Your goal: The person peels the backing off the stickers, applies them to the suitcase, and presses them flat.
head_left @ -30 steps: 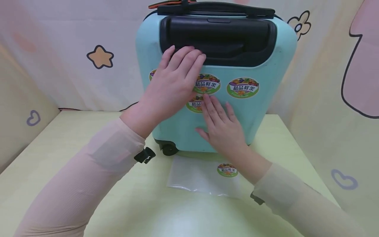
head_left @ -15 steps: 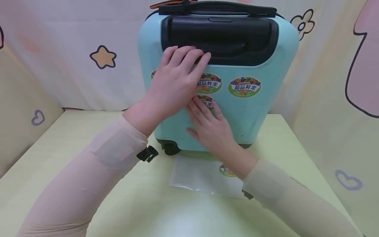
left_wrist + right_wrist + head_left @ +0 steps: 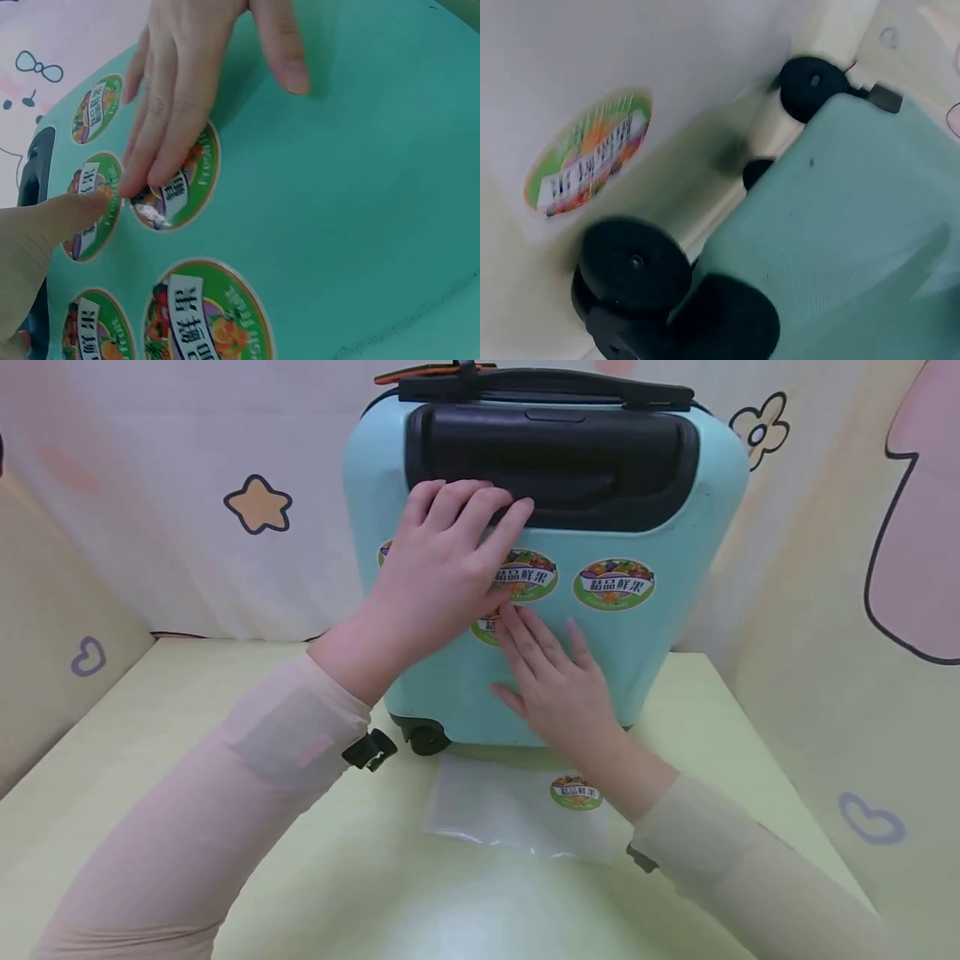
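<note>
A light teal suitcase (image 3: pixel 465 693) stands upright, with several oval fruit stickers on its front. My left hand (image 3: pixel 431 564) lies against it, fingertips at the lower edge of the black handle recess (image 3: pixel 570 460). Its thumb (image 3: pixel 71 214) touches the upper middle sticker (image 3: pixel 531 575), as the left wrist view shows. My right hand (image 3: pixel 566 693) has its fingers extended, tips pressing on the lower sticker (image 3: pixel 193 195) and partly covering it. Another sticker (image 3: pixel 615 585) sits at the right of the upper row; the left one is mostly behind my left hand.
A glossy backing sheet (image 3: pixel 487 802) with one sticker (image 3: pixel 576 792) lies on the pale table (image 3: pixel 360 877) before the suitcase. Black wheels (image 3: pixel 634 262) show in the right wrist view. A patterned cloth (image 3: pixel 172 527) hangs behind and at both sides.
My right hand's fingers slid left across the lower sticker, then back right, uncovering its left part. My left hand stays on the suitcase, its index finger slightly farther right than a second ago.
</note>
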Tool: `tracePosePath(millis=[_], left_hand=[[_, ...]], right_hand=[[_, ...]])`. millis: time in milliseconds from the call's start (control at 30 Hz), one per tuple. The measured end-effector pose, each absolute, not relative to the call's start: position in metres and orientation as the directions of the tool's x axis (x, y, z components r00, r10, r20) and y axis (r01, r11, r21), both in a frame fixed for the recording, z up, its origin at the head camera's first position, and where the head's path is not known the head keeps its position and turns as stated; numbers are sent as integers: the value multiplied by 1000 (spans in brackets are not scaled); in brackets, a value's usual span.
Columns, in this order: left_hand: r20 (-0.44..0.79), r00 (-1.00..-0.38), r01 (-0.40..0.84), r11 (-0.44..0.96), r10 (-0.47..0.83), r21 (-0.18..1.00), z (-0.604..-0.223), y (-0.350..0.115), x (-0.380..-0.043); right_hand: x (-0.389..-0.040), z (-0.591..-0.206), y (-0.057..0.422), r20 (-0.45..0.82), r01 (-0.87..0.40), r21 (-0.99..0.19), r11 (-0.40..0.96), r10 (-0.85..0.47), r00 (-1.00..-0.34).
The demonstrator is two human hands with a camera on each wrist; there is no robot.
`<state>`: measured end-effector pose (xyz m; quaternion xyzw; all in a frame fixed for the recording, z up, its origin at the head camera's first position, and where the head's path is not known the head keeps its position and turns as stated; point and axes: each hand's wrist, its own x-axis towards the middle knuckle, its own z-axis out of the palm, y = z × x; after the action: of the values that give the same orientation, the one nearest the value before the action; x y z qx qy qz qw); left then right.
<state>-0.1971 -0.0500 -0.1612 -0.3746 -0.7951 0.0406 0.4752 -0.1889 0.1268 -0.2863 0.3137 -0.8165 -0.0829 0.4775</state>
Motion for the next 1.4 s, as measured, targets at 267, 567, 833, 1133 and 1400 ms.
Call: tracePosePath(millis=[267, 567, 833, 1133, 1400], left_hand=[[719, -301, 567, 723, 627, -394, -160, -46, -196], [684, -335, 543, 726, 648, -422, -161, -45, -196], [671, -357, 560, 724, 650, -403, -160, -43, -197], [672, -376, 603, 719, 638, -345, -161, -39, -198], [667, -373, 614, 710, 646, -345, -158, -40, -200]], right_hand=[[-188, -286, 140, 723, -424, 420, 802, -578, -379], [-187, -296, 126, 686, -399, 509, 763, -639, -348], [-190, -298, 124, 653, -398, 517, 758, -649, -390], [-190, -302, 131, 669, -423, 478, 770, -631, -392], [-191, -298, 141, 698, -421, 438, 794, -596, -397]])
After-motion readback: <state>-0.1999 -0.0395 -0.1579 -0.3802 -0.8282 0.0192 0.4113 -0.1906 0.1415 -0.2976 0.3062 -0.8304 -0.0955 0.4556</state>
